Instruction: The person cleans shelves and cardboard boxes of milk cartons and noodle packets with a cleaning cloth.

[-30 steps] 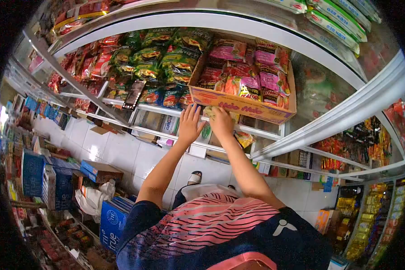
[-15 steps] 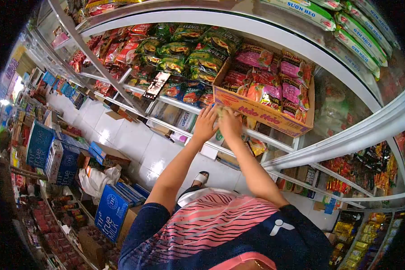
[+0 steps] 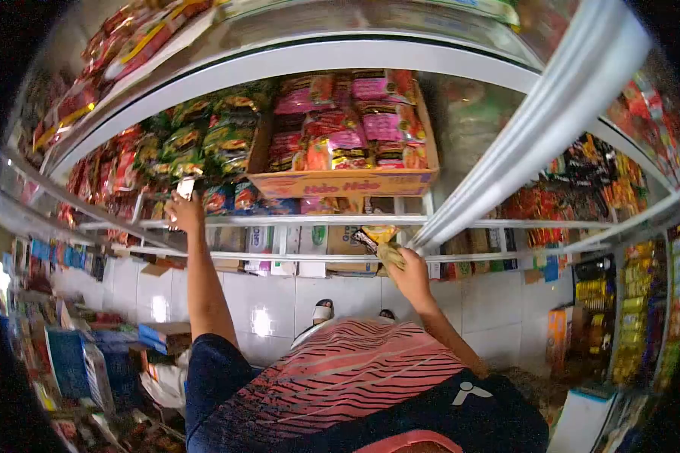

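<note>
My left hand (image 3: 186,214) is closed around the lower part of a phone (image 3: 186,186) at the shelf's front edge, in front of green noodle packets (image 3: 181,149). Down on the right, my right hand (image 3: 411,278) grips a crumpled khaki cloth (image 3: 391,255) by the lower rail. Just beyond the cloth lie a yellow packet (image 3: 381,232) and a dark packet, partly covered. Between and above both hands sits an open carton (image 3: 340,185) of pink noodle packets (image 3: 385,124).
A thick white frame post (image 3: 529,128) slants up on the right. White rails (image 3: 310,220) run along the shelf front. Blue cartons (image 3: 68,362) stand at the lower left, bottles (image 3: 631,309) at the right. White tiled floor (image 3: 279,291) lies below.
My hands have parted: the left has moved left and taken hold of the phone, the right has moved right and down with the cloth. The view has turned and shifted.
</note>
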The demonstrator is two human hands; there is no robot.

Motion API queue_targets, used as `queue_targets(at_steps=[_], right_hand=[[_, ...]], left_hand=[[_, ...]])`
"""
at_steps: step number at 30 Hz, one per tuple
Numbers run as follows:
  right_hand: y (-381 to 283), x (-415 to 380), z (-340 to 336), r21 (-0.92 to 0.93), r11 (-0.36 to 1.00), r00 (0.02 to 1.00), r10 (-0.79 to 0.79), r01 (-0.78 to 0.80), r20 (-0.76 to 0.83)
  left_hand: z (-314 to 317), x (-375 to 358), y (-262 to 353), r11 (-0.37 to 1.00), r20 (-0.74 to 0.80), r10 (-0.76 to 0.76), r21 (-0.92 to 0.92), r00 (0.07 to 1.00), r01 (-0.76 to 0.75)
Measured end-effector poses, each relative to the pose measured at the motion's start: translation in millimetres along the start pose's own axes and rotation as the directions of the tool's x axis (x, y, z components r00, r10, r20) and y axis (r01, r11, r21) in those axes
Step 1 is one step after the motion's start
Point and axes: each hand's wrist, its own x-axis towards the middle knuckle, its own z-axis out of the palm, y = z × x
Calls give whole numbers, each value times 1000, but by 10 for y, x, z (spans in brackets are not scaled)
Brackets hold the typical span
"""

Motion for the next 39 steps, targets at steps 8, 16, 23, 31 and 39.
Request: queue_targets(at_steps=[8,16,23,31,39], right_hand=[[-13,139,107,338,936,995,88,-100,49],[-375,588,382,643,718,935,31,-267,353],[-2,855,-3,37,951,951,-307,308,-42],[59,786,-12,-374,853,929,-359,364,86],[40,773,-70,-428,815,920,-364,390,144]], left_hand=[[-123,-520,367,846,-95,129,-508,987,-159],[-940,-2939,1728,293,-174,591,-863,788,-411],[-702,-2638,1851,410,-164,743,-654,649,-636],[-496,-1732,679,832,-227,233,-458,946,-315],[-855,-2696,1837,630,-29,536,-651,844,-422]])
